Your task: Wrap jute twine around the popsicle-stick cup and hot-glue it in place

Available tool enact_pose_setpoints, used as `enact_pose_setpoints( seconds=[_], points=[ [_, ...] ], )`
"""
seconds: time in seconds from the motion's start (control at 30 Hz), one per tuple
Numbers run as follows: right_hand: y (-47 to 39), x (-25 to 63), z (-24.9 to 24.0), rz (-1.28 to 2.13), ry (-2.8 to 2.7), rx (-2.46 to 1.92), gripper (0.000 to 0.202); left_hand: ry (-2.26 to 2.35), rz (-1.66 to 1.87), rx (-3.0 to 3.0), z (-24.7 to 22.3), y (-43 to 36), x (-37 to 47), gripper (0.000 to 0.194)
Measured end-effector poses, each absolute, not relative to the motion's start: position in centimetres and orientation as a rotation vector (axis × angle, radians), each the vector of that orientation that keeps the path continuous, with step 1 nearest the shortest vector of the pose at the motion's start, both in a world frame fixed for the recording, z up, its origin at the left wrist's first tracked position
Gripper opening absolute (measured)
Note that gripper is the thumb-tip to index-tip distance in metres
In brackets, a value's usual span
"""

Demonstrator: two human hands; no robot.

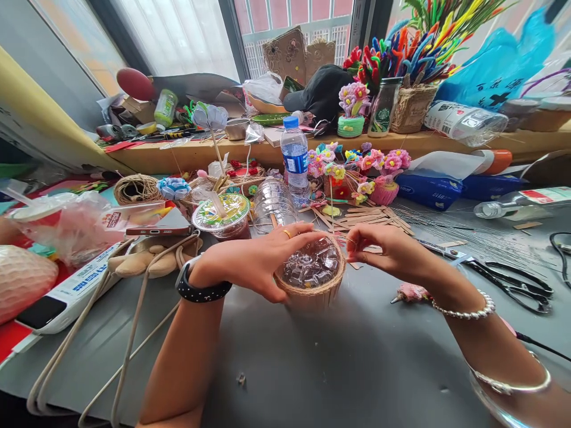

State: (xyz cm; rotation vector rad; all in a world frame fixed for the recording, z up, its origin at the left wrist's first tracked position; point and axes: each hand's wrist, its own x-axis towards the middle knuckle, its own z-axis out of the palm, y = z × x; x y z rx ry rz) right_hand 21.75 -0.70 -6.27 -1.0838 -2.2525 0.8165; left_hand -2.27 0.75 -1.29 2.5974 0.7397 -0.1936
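Note:
A round container (312, 264) with a clear plastic top face and twine around its rim stands on the grey table. My left hand (263, 258) rests against its left side and top edge, thumb at the near side and fingers over the far side. Close to the container's right rim, my right hand (375, 244) is pinched, with thumb and index finger together. A thin strand seems to run between that pinch and the rim, though it is hard to make out. The container's side is wrapped in brown material.
A water bottle (295, 163), a lidded cup (223, 214) and a clear plastic piece (274, 205) stand behind. Scissors (495, 276), a pink-handled tool (410, 292) and wires lie right. Wooden sticks (379, 219) lie behind; a bag with cords (154, 258) is left.

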Motion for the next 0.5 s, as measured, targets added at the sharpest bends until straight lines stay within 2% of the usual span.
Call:
enact_pose_setpoints(
  seconds=[0.13, 0.23, 0.5],
  points=[
    [-0.8, 21.7, -6.2, 0.799, -2.269, -1.094, 0.010, 0.828, -0.092, 2.557, -1.7, 0.6, -1.5, 0.109],
    [-0.8, 21.7, -6.1, 0.778, -2.269, -1.094, 0.010, 0.855, 0.025, 2.547, -2.1, 0.5, -0.6, 0.101],
    [-0.8, 21.7, -6.1, 0.779, -2.273, -1.085, 0.009, 0.812, 0.047, 2.588, -1.9, 0.3, -0.1, 0.077]
  ],
)
